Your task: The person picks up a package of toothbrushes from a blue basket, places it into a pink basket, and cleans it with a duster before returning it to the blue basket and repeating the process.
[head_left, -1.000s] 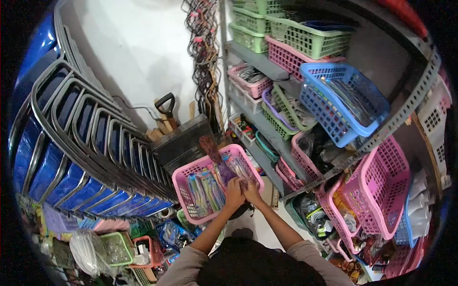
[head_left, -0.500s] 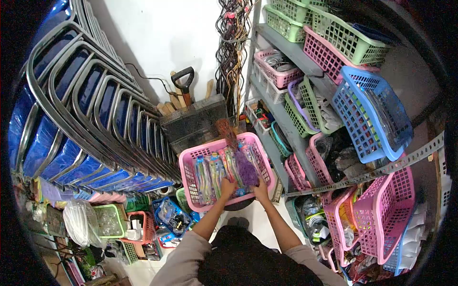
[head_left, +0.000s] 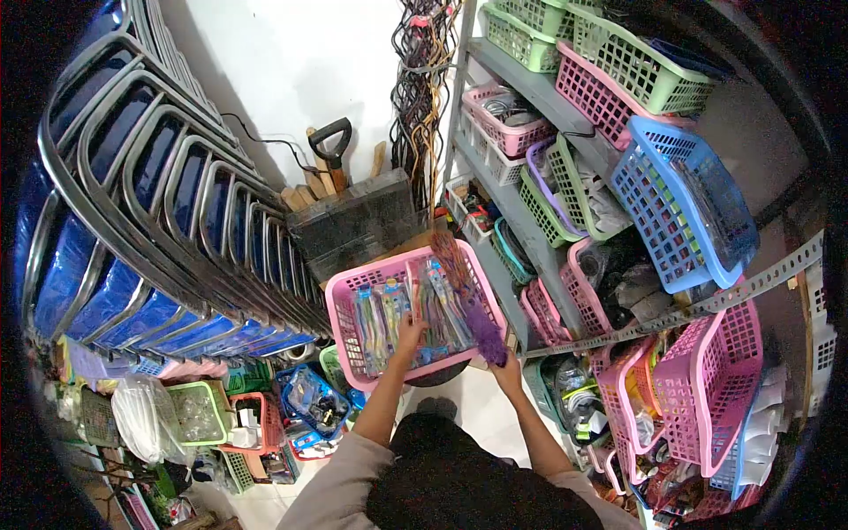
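A pink plastic basket (head_left: 340,331) in front of me holds several clear packs of toothbrushes (head_left: 380,322), laid side by side. My left hand (head_left: 410,340) reaches over the near rim, its fingers stretched out against the packs, index finger and thumb apart. At the basket's right side, my right hand (head_left: 506,371) is closed around the purple end of a long fluffy duster (head_left: 484,331). The duster slants over the basket's right side, its reddish-brown far part near the back rim. My right fingers are partly hidden by the purple strands.
Stacked blue chairs with metal frames (head_left: 159,168) stand on the left. Shelves (head_left: 521,190) on the right carry several baskets, including a blue one (head_left: 680,208). A dark box (head_left: 353,221) with wooden handles stands behind. More baskets (head_left: 314,397) sit on the floor at left.
My right hand has moved right and down, pulling the duster's purple end across the basket's right rim. More toothbrush packs are uncovered. My left hand has shifted slightly left and up.
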A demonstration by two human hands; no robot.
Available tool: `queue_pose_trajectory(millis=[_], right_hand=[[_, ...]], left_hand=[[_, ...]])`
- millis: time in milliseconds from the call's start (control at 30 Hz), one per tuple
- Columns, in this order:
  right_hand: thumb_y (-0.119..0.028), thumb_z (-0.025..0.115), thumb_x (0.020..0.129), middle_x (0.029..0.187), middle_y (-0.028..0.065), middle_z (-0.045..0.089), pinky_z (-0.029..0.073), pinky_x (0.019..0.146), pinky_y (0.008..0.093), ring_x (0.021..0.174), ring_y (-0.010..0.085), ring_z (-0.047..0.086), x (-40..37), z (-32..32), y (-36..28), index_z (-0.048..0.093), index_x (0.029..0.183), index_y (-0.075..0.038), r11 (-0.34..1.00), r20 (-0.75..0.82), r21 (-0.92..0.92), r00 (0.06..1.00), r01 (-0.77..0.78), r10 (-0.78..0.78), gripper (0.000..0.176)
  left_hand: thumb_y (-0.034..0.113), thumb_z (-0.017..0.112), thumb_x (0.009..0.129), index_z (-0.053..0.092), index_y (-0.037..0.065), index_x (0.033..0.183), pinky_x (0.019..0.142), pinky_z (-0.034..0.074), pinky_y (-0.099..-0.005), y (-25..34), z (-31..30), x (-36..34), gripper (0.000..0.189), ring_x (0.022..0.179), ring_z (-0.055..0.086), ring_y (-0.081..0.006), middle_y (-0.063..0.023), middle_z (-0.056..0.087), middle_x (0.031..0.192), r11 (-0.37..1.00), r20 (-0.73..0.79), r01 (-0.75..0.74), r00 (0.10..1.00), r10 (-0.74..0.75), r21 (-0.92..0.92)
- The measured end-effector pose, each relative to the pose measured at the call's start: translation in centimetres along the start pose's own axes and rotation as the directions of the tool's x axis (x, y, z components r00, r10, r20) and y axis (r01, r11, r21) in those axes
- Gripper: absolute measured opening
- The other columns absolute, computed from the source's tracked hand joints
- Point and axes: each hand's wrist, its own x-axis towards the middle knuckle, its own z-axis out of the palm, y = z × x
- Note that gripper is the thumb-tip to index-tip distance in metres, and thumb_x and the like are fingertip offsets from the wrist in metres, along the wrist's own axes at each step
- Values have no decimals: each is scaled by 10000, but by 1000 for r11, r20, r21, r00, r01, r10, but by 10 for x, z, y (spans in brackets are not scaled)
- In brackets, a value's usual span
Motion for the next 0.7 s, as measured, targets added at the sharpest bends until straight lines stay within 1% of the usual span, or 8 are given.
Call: queue_pose_trajectory(millis=[33, 67, 133, 167, 300, 433, 533, 700], right_hand=[[-162, 696, 659, 924, 222, 615, 461, 780, 376, 890, 337, 602, -3, -6, 0, 550, 1050, 23, 989, -2, -146, 999, -39, 39, 457], [-162, 696, 659, 924, 222, 615, 461, 780, 376, 890, 337, 602, -5, -11, 0, 550, 1050, 23, 989, -1, -143, 999, -34, 34, 457], [-187, 697, 649, 903, 238, 614, 462, 773, 407, 882, 373, 594, -7, -20, 1, 552, 1051, 23, 952, -8, -306, 1000, 6, -9, 476], [-190, 696, 645, 892, 233, 618, 461, 769, 417, 875, 373, 593, -7, -26, 0, 554, 1055, 9, 947, 23, -321, 999, -28, 37, 478], [-195, 686, 656, 897, 229, 616, 462, 760, 426, 875, 384, 587, -1, -40, -5, 556, 1063, -18, 925, 36, -381, 999, -6, 22, 463], [-187, 671, 678, 842, 233, 614, 470, 723, 433, 796, 408, 588, 2, -60, -42, 552, 1066, -17, 901, -54, -402, 978, 163, -201, 440], [-132, 646, 697, 846, 236, 610, 470, 733, 422, 782, 412, 583, 9, -76, -54, 546, 1077, 0, 874, 35, -387, 952, 293, -304, 414], [-68, 639, 673, 936, 239, 598, 466, 727, 405, 811, 379, 588, -7, -115, -126, 521, 1138, -14, 774, 0, -322, 818, 545, -576, 483]], left_hand=[[86, 659, 660, 449, -6, 1147, 563, 459, -334, 24, -5, -18, 538, 631, 543, -208, -114, 563, 778, 993, 80, 121, 990, -119, -19], [86, 659, 660, 449, -6, 1147, 563, 459, -334, 14, -12, -14, 538, 631, 543, -208, -114, 563, 778, 993, 78, 116, 990, -114, -19], [65, 654, 672, 285, 58, 1355, 555, 470, -323, -22, -26, 2, 776, 691, 566, -199, -139, 565, 905, 980, -13, -179, 984, 178, -89], [56, 643, 689, 138, 92, 1421, 609, 496, -319, 22, -24, -34, 890, 771, 580, -192, -154, 558, 990, 966, 114, -34, 991, 65, -255], [117, 606, 769, 261, 48, 1365, 696, 503, -309, 92, -37, -81, 692, 799, 590, -189, -111, 580, 985, 946, 228, 159, 969, -95, -284], [208, 551, 828, 528, 64, 1102, 669, 502, -297, 103, -55, -77, 310, 797, 603, -166, -51, 611, 941, 812, 369, 130, 923, 111, -569], [232, 494, 858, 531, 25, 1089, 692, 500, -296, 139, -47, -102, 312, 826, 607, -169, -66, 620, 957, 736, 220, 54, 967, 131, -675], [239, 436, 903, 530, 14, 1127, 798, 496, -336, 191, -46, -139, 331, 880, 617, -213, -105, 624, 1006, 625, 274, 20, 909, 313, -780]])
